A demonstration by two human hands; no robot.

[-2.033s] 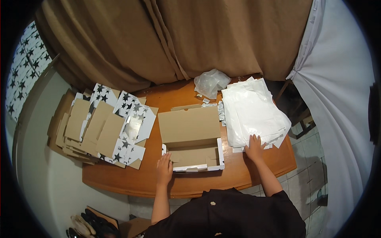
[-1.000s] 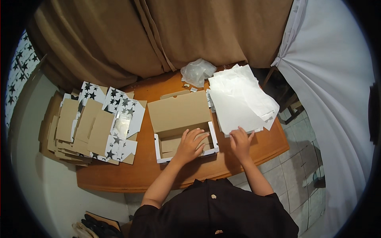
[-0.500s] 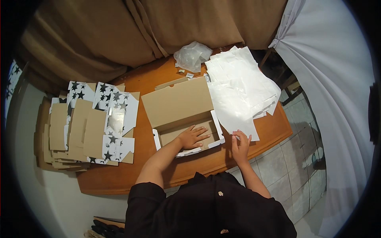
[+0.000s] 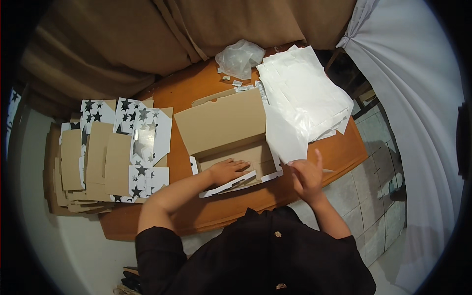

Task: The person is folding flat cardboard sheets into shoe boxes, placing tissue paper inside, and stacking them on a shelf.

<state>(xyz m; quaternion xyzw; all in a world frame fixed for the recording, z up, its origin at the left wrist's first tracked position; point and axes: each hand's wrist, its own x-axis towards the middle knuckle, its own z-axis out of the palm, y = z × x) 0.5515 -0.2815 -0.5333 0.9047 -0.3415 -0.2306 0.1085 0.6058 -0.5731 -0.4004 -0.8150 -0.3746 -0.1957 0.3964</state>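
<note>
An open cardboard box (image 4: 220,120) stands in the middle of the wooden table, brown inside with white edges, its lid raised at the back. My left hand (image 4: 228,171) reaches over the near wall and lies inside, fingers stretched over the bottom. The near wall leans at a slant beside my wrist. My right hand (image 4: 309,178) is right of the box, thumb and index finger pinching the near corner of a white paper sheet (image 4: 287,132). That sheet curls up off the stack of white paper (image 4: 307,93) behind it.
Flat cardboard box blanks with black stars (image 4: 140,118) are piled at the left. A crumpled clear plastic bag (image 4: 240,59) and small white packets (image 4: 237,83) lie behind the box. A brown curtain (image 4: 246,24) hangs along the back, a white one (image 4: 418,98) at the right.
My right hand has pulled the paper's near corner up and a little to the right, so the sheet now bends. My left hand has shifted slightly left inside the box.
</note>
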